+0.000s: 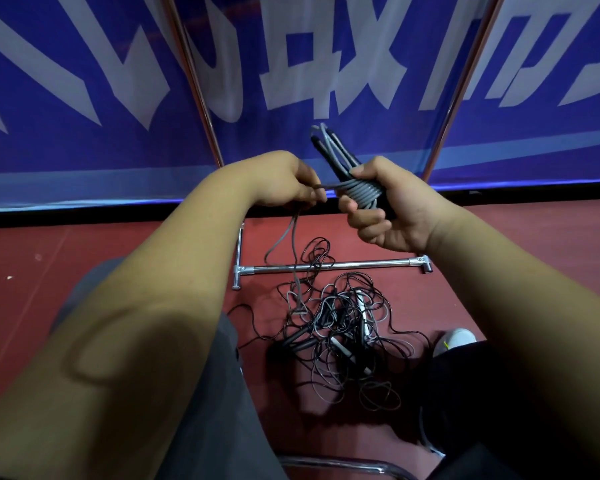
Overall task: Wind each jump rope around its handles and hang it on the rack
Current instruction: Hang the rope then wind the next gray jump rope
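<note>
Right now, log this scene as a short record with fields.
right hand: grips the black handles with grey rope coils wound round them
left hand: pinches the loose grey rope, which trails down to the floor
pile: tangled black, grey and white ropes on the red floor
rack base: chrome bar on the floor behind the pile
backdrop: blue banner

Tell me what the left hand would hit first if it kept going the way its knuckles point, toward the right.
Probably the grey coils wound round the handles in the right hand. The left hand pinches the rope's free end just beside them, though depth is hard to judge.
</note>
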Demonstrator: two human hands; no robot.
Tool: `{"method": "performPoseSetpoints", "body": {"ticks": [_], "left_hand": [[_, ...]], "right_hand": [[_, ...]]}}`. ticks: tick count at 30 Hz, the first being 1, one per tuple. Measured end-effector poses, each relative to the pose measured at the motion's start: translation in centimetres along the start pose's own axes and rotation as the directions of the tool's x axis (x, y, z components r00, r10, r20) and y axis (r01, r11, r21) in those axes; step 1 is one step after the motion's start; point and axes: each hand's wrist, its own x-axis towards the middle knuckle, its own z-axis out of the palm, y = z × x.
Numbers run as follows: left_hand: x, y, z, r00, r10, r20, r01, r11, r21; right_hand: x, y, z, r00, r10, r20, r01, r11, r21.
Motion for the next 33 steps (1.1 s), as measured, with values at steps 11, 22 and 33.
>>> {"method": "performPoseSetpoints", "body": {"ticks": [11,22,33], "left_hand": [[-0.6,1.1,-0.3,0.982,0.189,-0.014,-0.18,0.909,-0.375],[-1.4,2.3,-1.4,0.946,0.25,-0.206,-0.296,0.924,-0.241],[-0.1,0.7,-0.6,0.984,0.126,-0.124,-0.11,0.986,0.122]], "right_hand": [[-0.8,1.6,-0.4,0.859,0.346,0.377,-0.272,0.933,-0.235],[0.9,1.8,-1.1,0.965,0.26,-0.016,-0.259,0.952,-0.162],[1.7,1.3,-1.8,0.975,-0.011,-0.221,0.03,0.996,0.082]]}}
